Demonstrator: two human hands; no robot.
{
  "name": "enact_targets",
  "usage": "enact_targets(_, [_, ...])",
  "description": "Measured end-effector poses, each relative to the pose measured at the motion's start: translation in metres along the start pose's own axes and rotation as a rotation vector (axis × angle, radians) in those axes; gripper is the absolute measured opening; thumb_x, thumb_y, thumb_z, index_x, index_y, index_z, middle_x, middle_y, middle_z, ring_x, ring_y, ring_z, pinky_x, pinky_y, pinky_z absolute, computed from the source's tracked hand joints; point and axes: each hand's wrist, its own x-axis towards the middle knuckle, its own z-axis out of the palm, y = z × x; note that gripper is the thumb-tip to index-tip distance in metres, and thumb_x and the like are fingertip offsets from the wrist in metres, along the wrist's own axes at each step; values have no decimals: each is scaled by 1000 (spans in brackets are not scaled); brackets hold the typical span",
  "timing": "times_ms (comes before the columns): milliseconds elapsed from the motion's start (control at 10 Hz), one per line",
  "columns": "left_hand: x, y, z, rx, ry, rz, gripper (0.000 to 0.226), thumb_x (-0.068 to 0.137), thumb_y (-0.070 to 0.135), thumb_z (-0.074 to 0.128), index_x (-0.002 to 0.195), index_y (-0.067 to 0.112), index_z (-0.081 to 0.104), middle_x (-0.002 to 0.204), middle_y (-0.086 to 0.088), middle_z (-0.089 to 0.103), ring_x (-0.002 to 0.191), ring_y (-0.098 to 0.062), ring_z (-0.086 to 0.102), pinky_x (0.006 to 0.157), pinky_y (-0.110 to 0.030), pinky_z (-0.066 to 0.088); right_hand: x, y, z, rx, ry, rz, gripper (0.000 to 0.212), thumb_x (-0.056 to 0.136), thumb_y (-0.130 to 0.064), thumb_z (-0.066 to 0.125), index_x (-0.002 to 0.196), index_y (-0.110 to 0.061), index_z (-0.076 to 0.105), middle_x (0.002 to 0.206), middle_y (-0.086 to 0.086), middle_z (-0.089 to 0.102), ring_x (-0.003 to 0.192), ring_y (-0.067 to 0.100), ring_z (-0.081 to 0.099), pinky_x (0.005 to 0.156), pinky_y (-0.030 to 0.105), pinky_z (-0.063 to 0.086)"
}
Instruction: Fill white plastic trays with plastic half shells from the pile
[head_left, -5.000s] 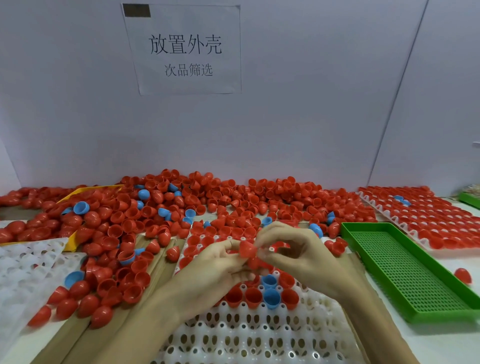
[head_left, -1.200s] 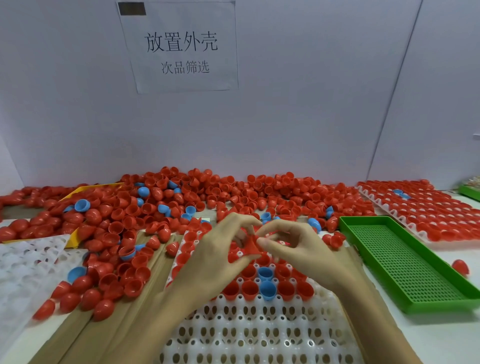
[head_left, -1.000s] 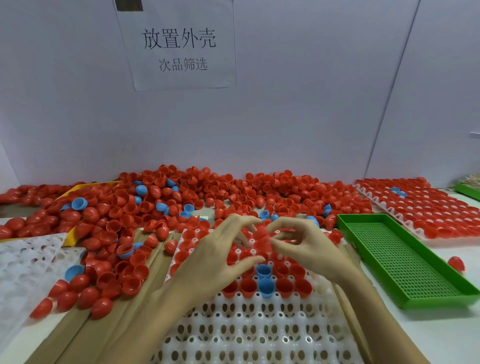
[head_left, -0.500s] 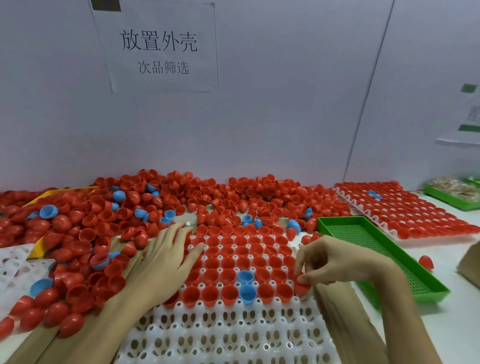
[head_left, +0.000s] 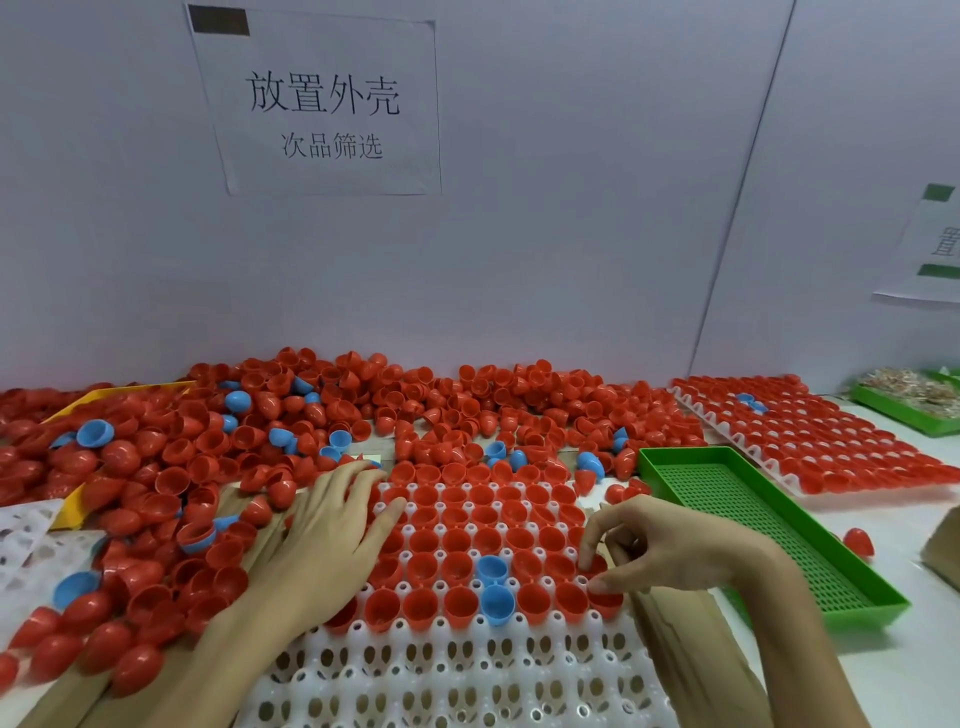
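Our left hand (head_left: 332, 525) lies flat with fingers straight, spread across the left edge of the white tray (head_left: 467, 670), holding nothing. Our right hand (head_left: 670, 551) pinches a red half shell (head_left: 602, 592) between thumb and fingers at the tray's right edge, front filled row. Far rows of the tray carry red shells plus two blue shells (head_left: 493, 584); near rows are bare. The pile (head_left: 322, 415) sits behind and left of the tray. Green mesh tray (head_left: 769, 530) just right; a filled tray (head_left: 821, 436) beyond it
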Motion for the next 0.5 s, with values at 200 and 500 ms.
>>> enact_targets(200, [3, -1, -2, -91, 40, 10, 57, 100, 61, 26, 143, 29, 45, 141, 22, 36, 129, 9, 23, 116, -26, 25, 5, 3, 1, 56, 15, -33, 19, 89, -40, 83, 104, -32, 73, 65, -5, 51, 60, 12, 42, 58, 18, 37])
enact_targets(500, [2, 0, -18, -324, 158, 7, 45, 100, 58, 31, 123, 33, 61, 124, 20, 57, 125, -3, 48, 112, -33, 39, 23, 0, 16, 356, 422, -181, 41, 94, -55, 68, 85, -15, 75, 62, -2, 50, 52, 8, 39, 50, 16, 34])
